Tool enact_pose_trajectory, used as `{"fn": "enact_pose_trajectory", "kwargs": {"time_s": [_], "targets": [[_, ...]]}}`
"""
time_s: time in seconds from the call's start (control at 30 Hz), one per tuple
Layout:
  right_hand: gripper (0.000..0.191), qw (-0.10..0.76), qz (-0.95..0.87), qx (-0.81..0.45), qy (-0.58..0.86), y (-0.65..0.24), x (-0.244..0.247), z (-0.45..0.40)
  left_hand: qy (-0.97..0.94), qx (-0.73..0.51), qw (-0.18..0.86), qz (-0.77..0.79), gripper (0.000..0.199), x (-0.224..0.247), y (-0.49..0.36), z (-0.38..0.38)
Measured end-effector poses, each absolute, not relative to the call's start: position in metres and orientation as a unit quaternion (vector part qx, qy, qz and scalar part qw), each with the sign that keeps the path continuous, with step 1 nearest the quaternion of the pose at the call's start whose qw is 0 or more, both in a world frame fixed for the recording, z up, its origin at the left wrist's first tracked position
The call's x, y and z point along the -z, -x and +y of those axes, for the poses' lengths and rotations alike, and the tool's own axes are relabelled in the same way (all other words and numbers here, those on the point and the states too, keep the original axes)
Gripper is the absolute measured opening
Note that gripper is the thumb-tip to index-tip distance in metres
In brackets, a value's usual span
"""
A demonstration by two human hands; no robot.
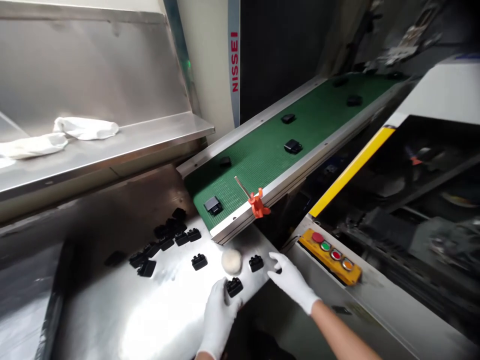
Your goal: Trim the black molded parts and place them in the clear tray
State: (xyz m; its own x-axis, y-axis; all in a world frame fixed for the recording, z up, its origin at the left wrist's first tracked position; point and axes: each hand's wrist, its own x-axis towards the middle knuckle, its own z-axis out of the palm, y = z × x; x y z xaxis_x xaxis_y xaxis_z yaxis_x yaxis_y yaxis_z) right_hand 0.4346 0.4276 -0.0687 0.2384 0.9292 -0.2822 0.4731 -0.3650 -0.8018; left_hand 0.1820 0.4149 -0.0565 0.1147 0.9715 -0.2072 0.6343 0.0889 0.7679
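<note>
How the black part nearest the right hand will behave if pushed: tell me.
The black part by the right hand is probably stiff, given its crisp, blocky edges. It may well slide easily, since the metal table looks smooth and shiny. Rolling seems unlikely with such a boxy shape.

Harsh glare whitens the metal table [161, 315] (dim upper right).
</note>
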Motion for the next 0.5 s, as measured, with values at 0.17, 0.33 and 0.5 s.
{"fn": "enact_pose_trajectory", "kwargs": {"time_s": [0.17,0.33,0.5], "targets": [[0.071,0.271,-0.554,-0.426,0.662,-0.430,0.069,0.463,-0.648,-0.206,0.374,0.631,0.032,0.058,-0.187,0.429],[0.029,0.254,-0.579,-0.429,0.646,-0.417,0.069,0.470,-0.634,-0.213,0.383,0.638,0.013,0.058,-0.189,0.427],[0.020,0.254,-0.528,-0.474,0.657,-0.400,0.063,0.456,-0.546,-0.270,0.460,0.646,0.009,0.041,-0.187,0.416]]}}
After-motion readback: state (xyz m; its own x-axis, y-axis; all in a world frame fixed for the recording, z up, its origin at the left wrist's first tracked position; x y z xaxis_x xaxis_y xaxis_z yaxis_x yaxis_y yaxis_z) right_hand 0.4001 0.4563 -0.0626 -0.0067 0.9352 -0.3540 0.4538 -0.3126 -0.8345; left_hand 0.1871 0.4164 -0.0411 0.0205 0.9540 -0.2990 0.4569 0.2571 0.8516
